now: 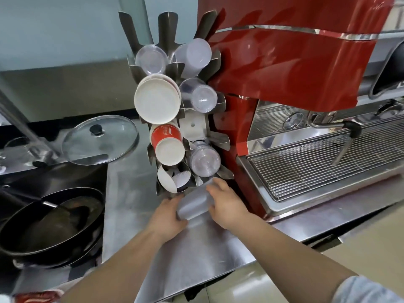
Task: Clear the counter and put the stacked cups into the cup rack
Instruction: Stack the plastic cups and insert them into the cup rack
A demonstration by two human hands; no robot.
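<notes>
A steel cup rack (197,125) stands on the counter beside the red machine, its slots filled with clear plastic cups, white paper cups and a red paper cup (167,139). At its foot lies a stack of frosted translucent cups (194,203), tilted with its far end at the lowest right slot. My left hand (168,217) grips the stack's near end from the left. My right hand (225,204) holds it from the right, fingers reaching toward the rack. The stack's far end is partly hidden by my fingers.
A red espresso machine (295,68) with a wire drip grate (323,171) fills the right side. A black wok (50,224) and a glass lid (100,139) sit on the left. The steel counter (196,259) edge runs below my arms.
</notes>
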